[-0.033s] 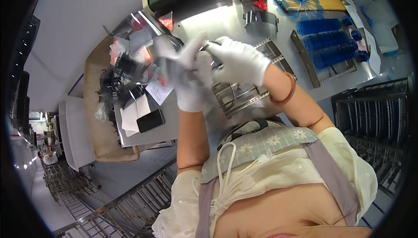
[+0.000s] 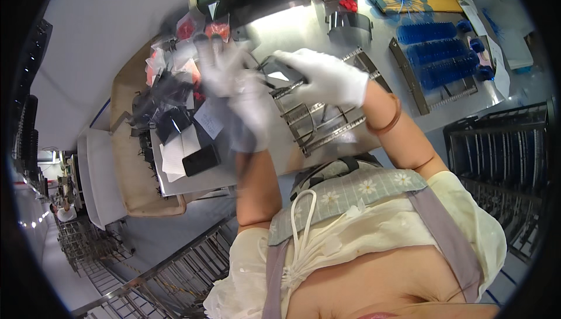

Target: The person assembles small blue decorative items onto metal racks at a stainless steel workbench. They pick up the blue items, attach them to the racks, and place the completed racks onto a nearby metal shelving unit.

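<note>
Leftward, since the earlier frame, the person's left hand (image 2: 231, 82) has moved, drawing apart from the right hand (image 2: 333, 76), which has shifted only slightly to the right. Motion blurs the gloved left fingers; they look spread, but one cannot tell whether that grip carries anything near the plastic pouches (image 2: 217, 31) with red contents. The right grip appears closed on a dark piece (image 2: 284, 69), held by the upper left part of a metal rack (image 2: 333, 135) on the counter (image 2: 280, 27). As for progress, the piece is in the fingers rather than set down, so the handling looks midway; a second rack (image 2: 409, 79) bears rows of blue bristly parts (image 2: 441, 53), while none show on the nearer one. How much is left cannot be told. A dark phone (image 2: 201, 160) lies beside an open notebook (image 2: 172, 158)
</note>
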A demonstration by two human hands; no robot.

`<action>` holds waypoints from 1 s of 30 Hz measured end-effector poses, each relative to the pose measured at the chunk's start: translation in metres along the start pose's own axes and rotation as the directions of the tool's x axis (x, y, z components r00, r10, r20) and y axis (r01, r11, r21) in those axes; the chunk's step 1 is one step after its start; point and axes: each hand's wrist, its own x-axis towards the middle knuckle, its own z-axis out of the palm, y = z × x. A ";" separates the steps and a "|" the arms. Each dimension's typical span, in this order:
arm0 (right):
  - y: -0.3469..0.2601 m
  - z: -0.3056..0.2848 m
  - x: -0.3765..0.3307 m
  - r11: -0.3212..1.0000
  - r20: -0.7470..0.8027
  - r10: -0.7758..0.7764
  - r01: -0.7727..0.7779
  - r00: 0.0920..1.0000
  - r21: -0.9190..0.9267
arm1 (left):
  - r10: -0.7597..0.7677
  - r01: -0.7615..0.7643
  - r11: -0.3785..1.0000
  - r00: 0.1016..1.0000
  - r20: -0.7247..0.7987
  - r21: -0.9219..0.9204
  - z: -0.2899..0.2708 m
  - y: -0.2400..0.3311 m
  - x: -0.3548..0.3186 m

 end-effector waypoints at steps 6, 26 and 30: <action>0.044 0.032 -0.060 0.813 0.179 0.554 -0.575 0.813 0.092 | 0.213 -0.250 0.618 0.966 -0.148 -0.746 -0.067 0.013 -0.004; 0.033 0.061 -0.065 0.660 0.347 0.700 -0.751 0.624 0.020 | -0.190 0.145 0.802 0.982 -0.017 -0.580 -0.093 -0.020 -0.050; 0.006 0.058 -0.051 0.817 -0.172 0.451 -0.483 0.876 -0.315 | -0.271 0.235 0.865 0.962 -0.018 -0.442 -0.073 -0.006 -0.058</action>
